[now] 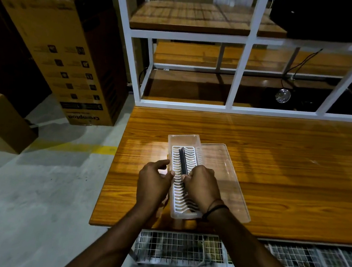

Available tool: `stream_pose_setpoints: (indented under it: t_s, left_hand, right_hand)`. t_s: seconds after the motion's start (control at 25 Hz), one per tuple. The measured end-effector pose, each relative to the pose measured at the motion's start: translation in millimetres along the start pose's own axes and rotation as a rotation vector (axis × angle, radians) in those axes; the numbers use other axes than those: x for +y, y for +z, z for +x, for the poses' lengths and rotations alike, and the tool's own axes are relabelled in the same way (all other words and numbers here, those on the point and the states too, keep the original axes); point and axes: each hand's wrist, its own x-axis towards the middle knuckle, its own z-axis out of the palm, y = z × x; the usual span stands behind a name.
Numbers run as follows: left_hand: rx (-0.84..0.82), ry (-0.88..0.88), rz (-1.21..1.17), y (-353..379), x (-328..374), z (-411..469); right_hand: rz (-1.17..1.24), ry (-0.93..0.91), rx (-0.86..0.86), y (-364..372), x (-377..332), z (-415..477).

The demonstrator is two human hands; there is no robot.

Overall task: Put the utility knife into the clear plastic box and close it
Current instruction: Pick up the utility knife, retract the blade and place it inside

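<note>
On the wooden table [276, 166], the right hand [202, 185] pinches the near end of the dark utility knife [183, 159], which lies inside the open clear plastic box [171, 140] on its white slotted tray [180, 196], while the left hand [154, 180], fingers loosely curled and grasping nothing, rests against the box's left wall, and the clear lid [227, 174] lies just right of the box.

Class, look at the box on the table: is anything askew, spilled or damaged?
Nothing is spilled or visibly damaged. The lid is off, lying beside the box, partly under it. The right hand holds the knife on edge over the white grid insert, not yet flat. The left hand steadies the box.
</note>
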Motion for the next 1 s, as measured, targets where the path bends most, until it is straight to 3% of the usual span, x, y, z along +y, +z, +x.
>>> stream_pose_setpoints:
  t_s: [0.48, 0.76, 1.0]
  left_hand:
    - [-0.056, 0.001, 0.001, -6, 5, -2]
    - [-0.057, -0.011, 0.021, -9, 7, -5]
    - [-0.058, 0.004, 0.025, -6, 7, -4]
  right_hand:
    - [-0.229, -0.051, -0.081, 11, -15, 3]
    - [-0.518, -0.108, -0.052, 18, -23, 2]
    - [-0.541, -0.087, -0.089, 16, -19, 4]
